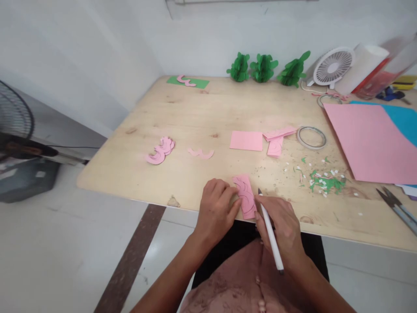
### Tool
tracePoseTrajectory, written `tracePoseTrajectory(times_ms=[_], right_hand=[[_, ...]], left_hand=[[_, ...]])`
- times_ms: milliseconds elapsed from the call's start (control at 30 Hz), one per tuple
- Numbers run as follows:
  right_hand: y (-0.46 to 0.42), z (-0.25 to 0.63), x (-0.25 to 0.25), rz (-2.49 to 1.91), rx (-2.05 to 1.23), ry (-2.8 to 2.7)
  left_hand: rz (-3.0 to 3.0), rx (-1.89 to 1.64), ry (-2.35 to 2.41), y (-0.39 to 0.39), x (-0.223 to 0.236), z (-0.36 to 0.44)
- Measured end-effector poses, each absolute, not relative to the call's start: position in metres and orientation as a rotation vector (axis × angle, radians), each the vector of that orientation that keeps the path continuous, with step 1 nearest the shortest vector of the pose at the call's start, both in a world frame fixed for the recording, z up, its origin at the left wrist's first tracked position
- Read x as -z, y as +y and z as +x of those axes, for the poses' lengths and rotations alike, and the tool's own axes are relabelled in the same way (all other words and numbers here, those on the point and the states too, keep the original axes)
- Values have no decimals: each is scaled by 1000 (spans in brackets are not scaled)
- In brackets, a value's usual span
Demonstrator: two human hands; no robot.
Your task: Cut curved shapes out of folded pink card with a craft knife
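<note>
A pink paper strip with wavy curved lines drawn on it lies at the table's front edge. My left hand has its fingers curled and its thumb and fingertip at the strip's left edge. From the other side, my right hand touches the strip's right edge with its fingers. A white pen rests in my right hand, its dark tip pointing up and away from the paper. Further left lie a loose pink wavy cutout and a stack of pink wavy cutouts.
Beyond the strip are a pink card, folded pink pieces and a tape roll. Green scraps, scissors and a pink sheet are on the right. Green paper shapes and a small fan stand along the wall.
</note>
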State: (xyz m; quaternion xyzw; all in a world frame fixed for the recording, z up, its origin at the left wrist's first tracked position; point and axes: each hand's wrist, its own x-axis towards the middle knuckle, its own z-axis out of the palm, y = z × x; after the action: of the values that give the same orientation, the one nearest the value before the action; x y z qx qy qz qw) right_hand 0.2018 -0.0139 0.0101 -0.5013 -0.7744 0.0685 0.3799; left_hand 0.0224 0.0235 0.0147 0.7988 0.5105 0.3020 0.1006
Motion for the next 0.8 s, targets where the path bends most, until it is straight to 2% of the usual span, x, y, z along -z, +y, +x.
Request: tracePoseTrajectory(times_ms=[333,500,667,800], right_hand=[[-15,202,-9,-1290,-166,-1979],[-15,202,-8,-1284,-178,-1960],[-16,204,-12,-1326,-294,-1871],[-19,205,-19,-1339,-446,-1756]], left_hand=[[2192,-808,1572,29,-20,27],[2106,-878,1543,28,-19,29],[1966,-1070,1371,20,-24,27],[1920,-1080,1288,9,-30,25]])
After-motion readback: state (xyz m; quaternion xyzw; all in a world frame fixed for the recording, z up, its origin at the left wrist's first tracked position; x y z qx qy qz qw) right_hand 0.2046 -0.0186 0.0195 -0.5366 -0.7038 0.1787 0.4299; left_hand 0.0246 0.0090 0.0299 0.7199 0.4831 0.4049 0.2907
